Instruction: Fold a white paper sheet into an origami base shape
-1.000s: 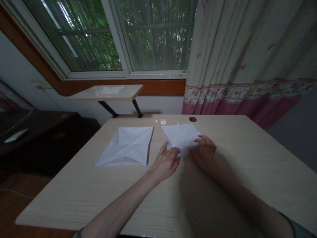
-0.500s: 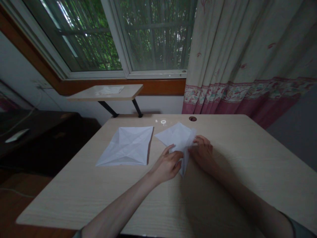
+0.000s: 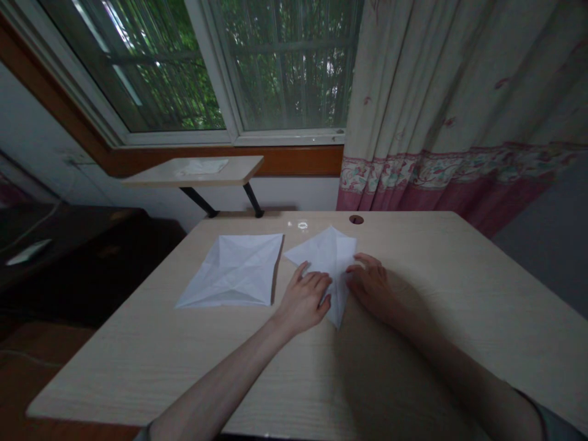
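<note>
A wide, pale wooden table [image 3: 138, 367] reaches past both my arms. A creased white paper sheet [image 3: 243, 269] lies just left of my folded, pointy white paper [image 3: 340, 257]. My left hand [image 3: 303, 300], half open, rests on the pointy one. My right hand [image 3: 374, 288], curled, touches its right edge; I can't tell if it pinches.
</note>
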A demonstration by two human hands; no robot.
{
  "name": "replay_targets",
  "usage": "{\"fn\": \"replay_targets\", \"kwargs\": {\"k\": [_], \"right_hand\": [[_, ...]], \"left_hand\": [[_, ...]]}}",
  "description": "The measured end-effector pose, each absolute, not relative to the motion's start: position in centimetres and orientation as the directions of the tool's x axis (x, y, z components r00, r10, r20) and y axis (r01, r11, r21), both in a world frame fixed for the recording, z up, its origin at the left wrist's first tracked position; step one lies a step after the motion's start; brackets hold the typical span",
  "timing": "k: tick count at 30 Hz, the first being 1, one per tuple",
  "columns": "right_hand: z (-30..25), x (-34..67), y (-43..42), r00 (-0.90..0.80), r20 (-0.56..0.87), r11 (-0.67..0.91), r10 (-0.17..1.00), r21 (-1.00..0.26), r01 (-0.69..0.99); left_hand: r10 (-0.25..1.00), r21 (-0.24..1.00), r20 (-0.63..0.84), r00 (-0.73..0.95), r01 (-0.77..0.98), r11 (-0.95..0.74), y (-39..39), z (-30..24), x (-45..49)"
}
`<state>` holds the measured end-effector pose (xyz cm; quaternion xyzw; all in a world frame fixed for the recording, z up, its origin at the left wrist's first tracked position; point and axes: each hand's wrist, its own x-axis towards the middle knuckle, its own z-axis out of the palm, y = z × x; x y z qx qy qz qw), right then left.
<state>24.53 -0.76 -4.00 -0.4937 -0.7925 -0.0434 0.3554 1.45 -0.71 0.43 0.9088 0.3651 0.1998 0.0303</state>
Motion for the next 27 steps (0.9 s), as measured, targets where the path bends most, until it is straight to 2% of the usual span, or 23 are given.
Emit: {"fn": "replay_targets", "kwargs": {"k": [7,27], "right_hand": [[-3.6,24.9,-0.7,-0.33,0.591,0.575,0.736,-0.288,0.766],[-3.7,25.6,0.0,-0.301,0.614,0.616,0.73,-0.4,0.678]], "left_hand": [[0.672,0.195,0.342,0.657,0.65,-0.735,-0.6,0.5,1.4],[0.627,0.053,0.294,0.722,0.642,-0.765,-0.7,0.0,1.1]]}}
